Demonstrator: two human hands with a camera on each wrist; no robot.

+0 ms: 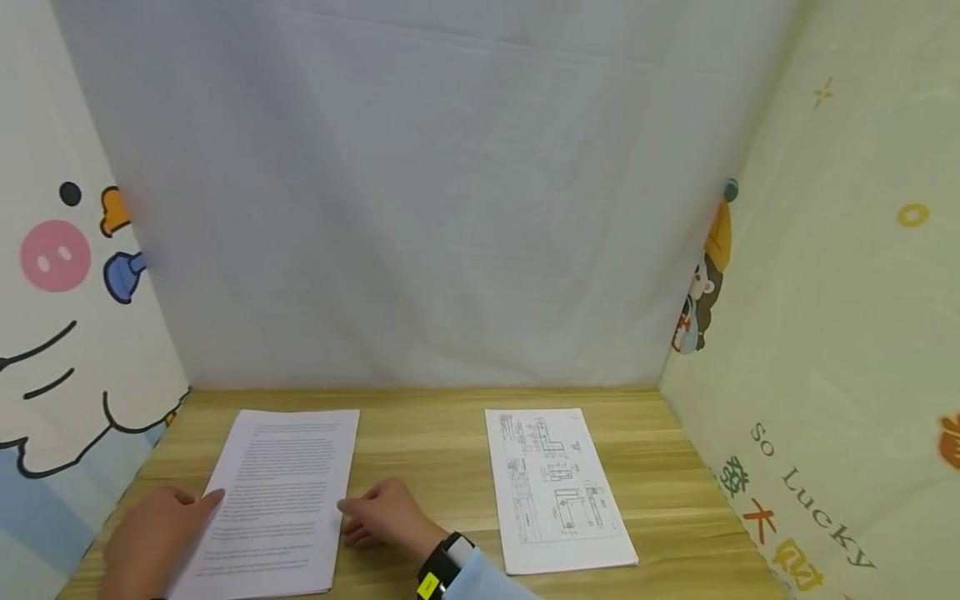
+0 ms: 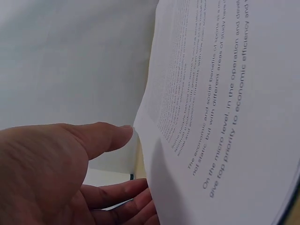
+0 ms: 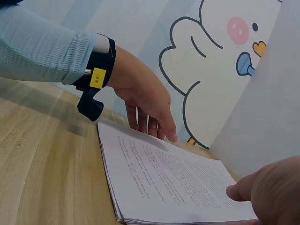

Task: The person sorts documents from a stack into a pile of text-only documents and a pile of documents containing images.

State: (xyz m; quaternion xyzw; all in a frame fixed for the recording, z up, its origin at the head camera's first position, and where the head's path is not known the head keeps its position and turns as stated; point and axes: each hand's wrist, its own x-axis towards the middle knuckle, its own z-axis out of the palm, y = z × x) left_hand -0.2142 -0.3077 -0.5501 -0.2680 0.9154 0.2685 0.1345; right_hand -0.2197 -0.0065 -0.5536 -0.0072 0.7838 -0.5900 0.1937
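Observation:
A stack of printed paper (image 1: 273, 492) lies on the left part of the table, its top sheet covered in lines of text. At the stack's left edge is my left hand (image 1: 161, 533). Its thumb (image 2: 110, 136) touches the paper's edge from above, and the fingers (image 2: 119, 194) reach down along the side, their tips partly hidden by the sheets. My right hand (image 1: 390, 518) is at the opposite long edge, thumb (image 3: 241, 190) at the sheet's border. In the head view its other fingers bend loosely beside the stack, mostly out of sight in the right wrist view.
Right of the hands, a second pile of paper (image 1: 555, 492) with technical drawings on top lies on the wooden table (image 1: 427, 450). A plain pale curtain (image 1: 420, 208) hangs behind, and printed cloths (image 1: 840, 292) bound the sides.

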